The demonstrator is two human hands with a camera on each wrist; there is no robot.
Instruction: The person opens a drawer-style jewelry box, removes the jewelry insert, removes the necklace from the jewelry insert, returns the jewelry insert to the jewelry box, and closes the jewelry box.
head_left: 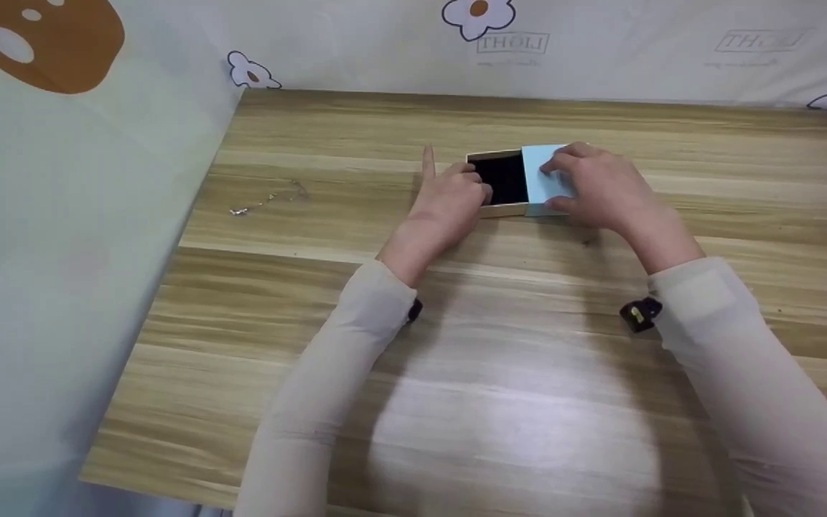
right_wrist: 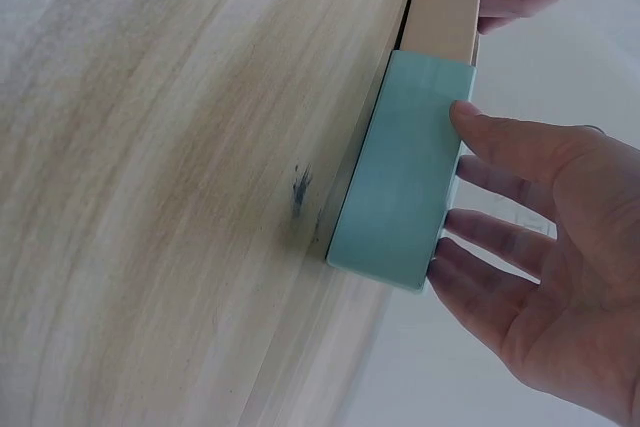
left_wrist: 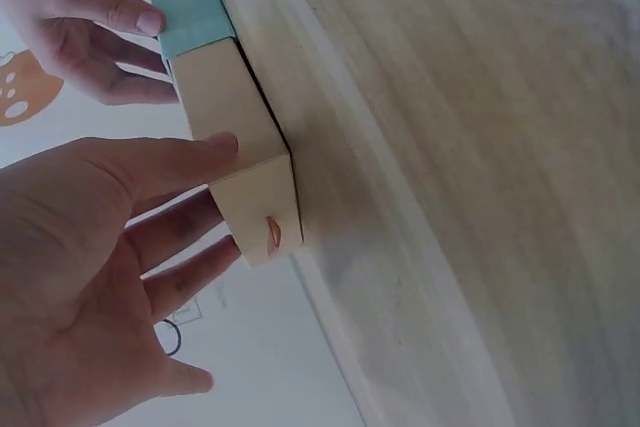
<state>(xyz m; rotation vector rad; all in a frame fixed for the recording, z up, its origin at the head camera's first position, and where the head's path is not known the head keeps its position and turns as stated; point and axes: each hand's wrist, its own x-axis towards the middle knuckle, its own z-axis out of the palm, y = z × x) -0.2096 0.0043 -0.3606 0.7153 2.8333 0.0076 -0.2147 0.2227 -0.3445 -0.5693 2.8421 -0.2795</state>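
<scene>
A small drawer-style gift box lies on the table, its tan drawer (left_wrist: 225,107) pulled partly out of a light blue sleeve (right_wrist: 405,162). Black lining (head_left: 505,179) shows inside the drawer. My left hand (head_left: 453,199) grips the drawer near its outer end, thumb on the near wall, little finger sticking out. On that end is a small ribbon pull (left_wrist: 273,234). With thumb at the near side and fingers over the top, my right hand (head_left: 607,188) holds the sleeve. A thin silver chain (head_left: 270,197), perhaps a bracelet or necklace, lies to the left, apart from both hands.
The wood-grain table (head_left: 514,402) has its left edge beside a hanging patterned cloth (head_left: 97,179), which also runs along the back. Black wrist cameras (head_left: 641,314) sit at both sleeve cuffs. A dark mark (right_wrist: 301,190) is on the tabletop near the box.
</scene>
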